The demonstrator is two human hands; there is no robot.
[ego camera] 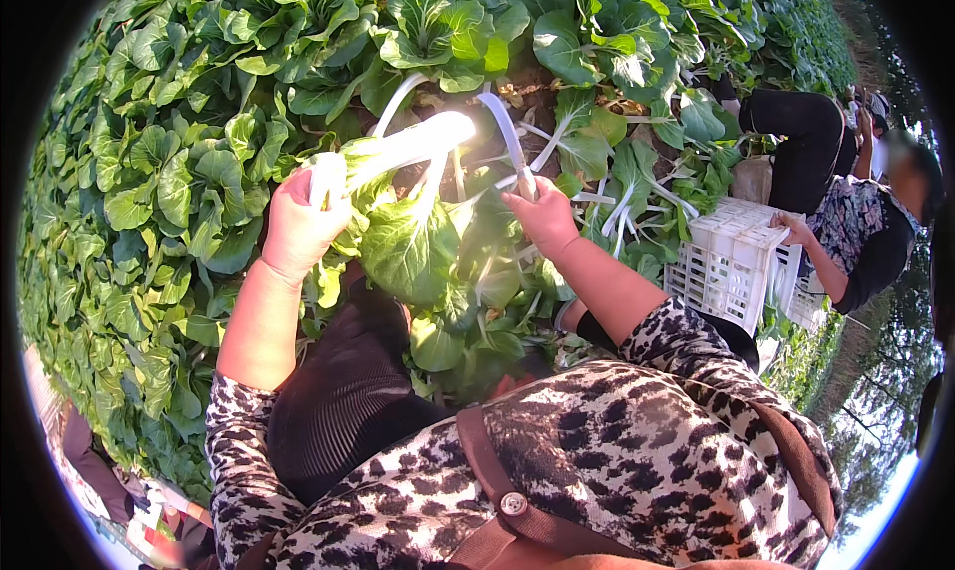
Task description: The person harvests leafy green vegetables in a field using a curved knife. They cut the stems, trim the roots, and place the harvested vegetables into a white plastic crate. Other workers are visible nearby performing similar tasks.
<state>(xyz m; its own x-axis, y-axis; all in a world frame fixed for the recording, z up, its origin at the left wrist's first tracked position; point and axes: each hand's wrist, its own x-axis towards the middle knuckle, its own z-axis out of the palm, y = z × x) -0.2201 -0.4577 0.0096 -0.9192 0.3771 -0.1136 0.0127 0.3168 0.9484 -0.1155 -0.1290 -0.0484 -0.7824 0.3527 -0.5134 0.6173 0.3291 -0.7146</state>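
Observation:
My left hand (pixel 310 212) grips a head of bok choy (pixel 403 148) by its leafy end. The white base points up and to the right, glaring in the sun. A thick white stalk (pixel 327 180) also shows in that fist. In my right hand (pixel 548 215) is the handle of a sickle (pixel 507 126). Its curved blade arcs upward, with the tip just right of the bok choy's base. A loose broad leaf (pixel 414 245) hangs below the head. Cut leaves with white stalks (pixel 623 204) lie on the soil near my right hand.
Dense standing bok choy (pixel 149 197) covers the left and far side. At right, a person (pixel 858 227) sits with a hand on a white slatted plastic crate (pixel 735 249). Another person is behind them. Parts of other people appear at lower left.

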